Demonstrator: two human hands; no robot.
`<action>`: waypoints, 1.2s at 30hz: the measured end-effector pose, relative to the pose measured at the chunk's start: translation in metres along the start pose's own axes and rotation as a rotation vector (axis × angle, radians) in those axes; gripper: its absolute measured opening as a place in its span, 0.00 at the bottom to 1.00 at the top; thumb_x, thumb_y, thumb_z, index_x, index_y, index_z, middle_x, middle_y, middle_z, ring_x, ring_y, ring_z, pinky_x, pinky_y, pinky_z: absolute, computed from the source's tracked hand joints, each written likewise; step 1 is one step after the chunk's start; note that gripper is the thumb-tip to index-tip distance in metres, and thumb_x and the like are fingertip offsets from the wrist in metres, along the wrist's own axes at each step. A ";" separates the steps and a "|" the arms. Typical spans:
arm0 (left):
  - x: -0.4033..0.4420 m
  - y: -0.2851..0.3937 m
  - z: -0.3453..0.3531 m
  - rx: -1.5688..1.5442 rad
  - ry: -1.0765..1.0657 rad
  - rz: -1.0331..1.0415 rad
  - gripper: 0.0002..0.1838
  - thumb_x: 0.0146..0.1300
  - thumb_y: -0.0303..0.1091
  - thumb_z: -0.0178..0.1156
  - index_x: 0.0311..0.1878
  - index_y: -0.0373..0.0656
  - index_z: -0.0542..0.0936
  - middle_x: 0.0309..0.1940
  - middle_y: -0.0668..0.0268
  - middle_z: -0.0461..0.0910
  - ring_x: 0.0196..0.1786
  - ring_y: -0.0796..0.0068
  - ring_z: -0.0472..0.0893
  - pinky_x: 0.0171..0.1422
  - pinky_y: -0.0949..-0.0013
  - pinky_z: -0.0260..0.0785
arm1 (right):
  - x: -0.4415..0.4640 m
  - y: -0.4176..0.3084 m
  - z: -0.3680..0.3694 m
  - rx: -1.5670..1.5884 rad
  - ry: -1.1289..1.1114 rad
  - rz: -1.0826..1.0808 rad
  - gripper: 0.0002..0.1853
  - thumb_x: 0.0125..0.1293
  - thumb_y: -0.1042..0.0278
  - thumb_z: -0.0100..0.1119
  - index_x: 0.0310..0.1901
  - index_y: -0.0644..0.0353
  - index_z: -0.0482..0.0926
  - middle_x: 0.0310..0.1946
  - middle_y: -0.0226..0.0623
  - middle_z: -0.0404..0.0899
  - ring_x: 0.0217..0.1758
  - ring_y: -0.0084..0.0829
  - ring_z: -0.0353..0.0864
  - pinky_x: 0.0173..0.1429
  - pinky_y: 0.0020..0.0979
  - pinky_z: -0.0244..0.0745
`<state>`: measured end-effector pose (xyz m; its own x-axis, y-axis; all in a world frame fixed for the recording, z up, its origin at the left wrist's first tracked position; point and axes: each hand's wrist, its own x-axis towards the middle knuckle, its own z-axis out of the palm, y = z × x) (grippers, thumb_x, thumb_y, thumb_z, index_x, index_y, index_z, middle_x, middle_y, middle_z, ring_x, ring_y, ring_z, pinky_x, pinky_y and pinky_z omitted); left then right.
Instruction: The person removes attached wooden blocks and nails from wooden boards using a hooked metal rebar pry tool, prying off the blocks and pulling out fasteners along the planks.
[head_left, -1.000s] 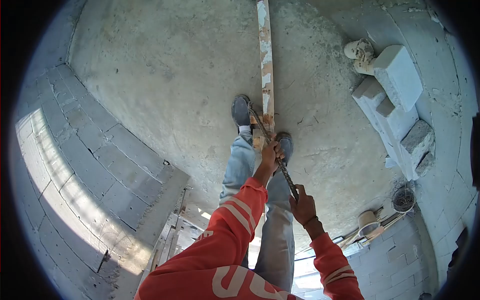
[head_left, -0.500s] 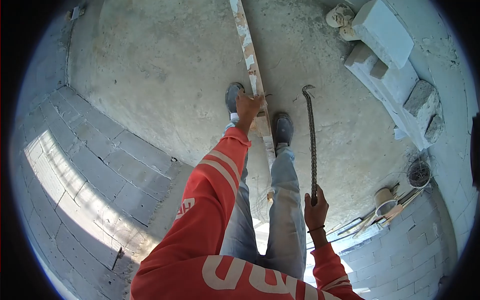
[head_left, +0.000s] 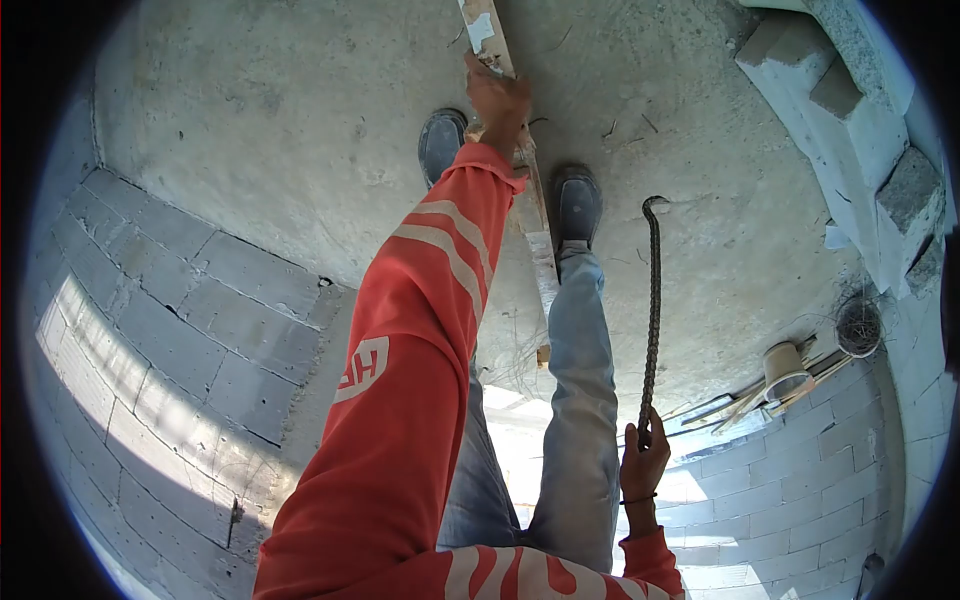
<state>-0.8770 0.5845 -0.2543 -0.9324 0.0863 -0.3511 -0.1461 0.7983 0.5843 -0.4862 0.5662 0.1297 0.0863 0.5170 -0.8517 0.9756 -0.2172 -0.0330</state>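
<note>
Upper centre, the left hand (head_left: 498, 100) lies over the plank (head_left: 483, 30), perhaps to steady it; from here I can't tell whether it grips. Right of centre, the right hand (head_left: 645, 460) clasps the dark twisted bar (head_left: 654, 310) near its lower end, apparently so it points clear of the legs (head_left: 582, 390).

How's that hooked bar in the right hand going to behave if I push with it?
The bar is probably stiff: held near one end by the right hand, it runs nearly straight. Its dark, ribbed look suggests steel, so likely heavy for its thickness. The hooked tip may snag.
</note>
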 end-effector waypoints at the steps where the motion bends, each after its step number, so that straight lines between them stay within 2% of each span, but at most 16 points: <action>1: 0.004 0.000 -0.006 0.004 0.010 0.008 0.38 0.42 0.28 0.71 0.59 0.42 0.65 0.47 0.46 0.79 0.54 0.40 0.78 0.57 0.49 0.73 | 0.003 -0.006 0.001 -0.012 0.002 -0.013 0.25 0.63 0.71 0.62 0.60 0.71 0.74 0.22 0.39 0.76 0.22 0.26 0.70 0.30 0.33 0.67; 7: -0.013 -0.008 -0.038 -0.105 -0.068 -0.067 0.36 0.41 0.27 0.69 0.58 0.42 0.68 0.45 0.47 0.80 0.52 0.40 0.79 0.56 0.49 0.72 | 0.013 -0.066 -0.012 -0.067 -0.009 -0.136 0.23 0.64 0.72 0.61 0.60 0.70 0.74 0.20 0.36 0.73 0.22 0.24 0.66 0.28 0.31 0.64; 11: -0.054 -0.021 -0.025 -0.117 -0.019 -0.071 0.37 0.44 0.23 0.67 0.62 0.40 0.67 0.51 0.46 0.77 0.55 0.40 0.76 0.60 0.49 0.69 | 0.014 -0.121 -0.024 -0.129 -0.016 -0.250 0.23 0.63 0.72 0.61 0.59 0.71 0.74 0.17 0.32 0.69 0.19 0.22 0.62 0.25 0.30 0.60; 13: -0.070 -0.015 -0.025 -0.137 0.031 -0.012 0.39 0.46 0.23 0.66 0.65 0.42 0.65 0.56 0.44 0.74 0.60 0.41 0.74 0.62 0.51 0.69 | 0.013 -0.148 -0.029 -0.151 0.026 -0.311 0.22 0.63 0.72 0.61 0.58 0.70 0.75 0.16 0.32 0.67 0.18 0.23 0.61 0.25 0.30 0.59; 17: -0.063 0.006 -0.028 -0.221 -0.032 -0.144 0.40 0.47 0.21 0.64 0.67 0.43 0.64 0.58 0.44 0.72 0.61 0.40 0.72 0.62 0.49 0.68 | 0.007 -0.254 -0.057 -0.240 0.026 -0.414 0.26 0.65 0.75 0.57 0.65 0.66 0.68 0.14 0.30 0.63 0.17 0.23 0.57 0.24 0.31 0.55; 19: -0.064 -0.002 -0.034 -0.207 -0.099 -0.172 0.41 0.47 0.19 0.64 0.69 0.41 0.63 0.59 0.46 0.70 0.58 0.40 0.73 0.63 0.49 0.67 | 0.007 -0.301 -0.075 -0.340 -0.007 -0.440 0.29 0.66 0.77 0.55 0.68 0.62 0.63 0.15 0.27 0.64 0.18 0.21 0.59 0.25 0.29 0.54; 21: -0.060 -0.001 -0.041 -0.238 -0.088 -0.189 0.41 0.48 0.19 0.64 0.69 0.41 0.63 0.59 0.46 0.70 0.59 0.40 0.73 0.63 0.49 0.67 | 0.012 -0.342 -0.090 -0.303 -0.016 -0.471 0.25 0.66 0.77 0.56 0.65 0.62 0.65 0.15 0.27 0.63 0.19 0.21 0.58 0.26 0.28 0.54; 24: -0.061 -0.004 -0.037 -0.223 -0.101 -0.250 0.41 0.48 0.19 0.64 0.69 0.44 0.63 0.59 0.47 0.71 0.60 0.40 0.73 0.62 0.49 0.68 | 0.032 -0.411 -0.120 -0.524 -0.029 -0.572 0.16 0.66 0.78 0.56 0.54 0.63 0.67 0.16 0.29 0.65 0.19 0.22 0.58 0.26 0.30 0.54; 29: -0.049 -0.009 -0.046 -0.253 -0.114 -0.367 0.40 0.49 0.18 0.63 0.69 0.47 0.64 0.58 0.47 0.71 0.60 0.40 0.73 0.60 0.48 0.69 | 0.069 -0.542 -0.164 -0.795 -0.092 -0.714 0.13 0.70 0.69 0.54 0.52 0.63 0.68 0.16 0.29 0.63 0.20 0.21 0.58 0.26 0.30 0.55; 32: -0.045 -0.012 -0.060 -0.291 -0.114 -0.342 0.38 0.48 0.22 0.66 0.66 0.46 0.66 0.57 0.46 0.72 0.59 0.39 0.74 0.60 0.47 0.69 | 0.082 -0.617 -0.179 -0.887 -0.136 -0.743 0.15 0.71 0.62 0.54 0.52 0.64 0.69 0.17 0.27 0.64 0.21 0.19 0.59 0.26 0.27 0.57; 33: -0.044 -0.010 -0.060 -0.266 -0.105 -0.328 0.37 0.47 0.25 0.68 0.63 0.43 0.66 0.52 0.45 0.74 0.55 0.38 0.75 0.58 0.47 0.69 | 0.079 -0.640 -0.183 -0.937 -0.135 -0.731 0.17 0.71 0.60 0.54 0.52 0.64 0.69 0.17 0.26 0.64 0.21 0.19 0.60 0.26 0.27 0.58; 34: -0.038 -0.008 -0.059 -0.241 -0.092 -0.308 0.35 0.47 0.28 0.70 0.60 0.41 0.67 0.47 0.44 0.76 0.52 0.37 0.75 0.56 0.47 0.70 | 0.077 -0.662 -0.186 -1.036 -0.144 -0.809 0.18 0.71 0.58 0.55 0.52 0.65 0.70 0.18 0.26 0.64 0.21 0.18 0.62 0.26 0.25 0.59; 36: -0.017 -0.015 -0.047 -0.242 -0.107 -0.329 0.34 0.46 0.29 0.71 0.58 0.40 0.67 0.46 0.44 0.77 0.52 0.37 0.75 0.55 0.47 0.70 | 0.090 -0.701 -0.199 -1.124 -0.158 -0.827 0.22 0.71 0.57 0.55 0.56 0.66 0.70 0.19 0.26 0.65 0.22 0.18 0.64 0.27 0.25 0.61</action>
<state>-0.8741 0.5423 -0.2225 -0.7856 -0.0783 -0.6137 -0.5153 0.6317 0.5791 -1.1216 0.9300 0.1804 -0.5349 0.0541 -0.8432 0.3765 0.9087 -0.1806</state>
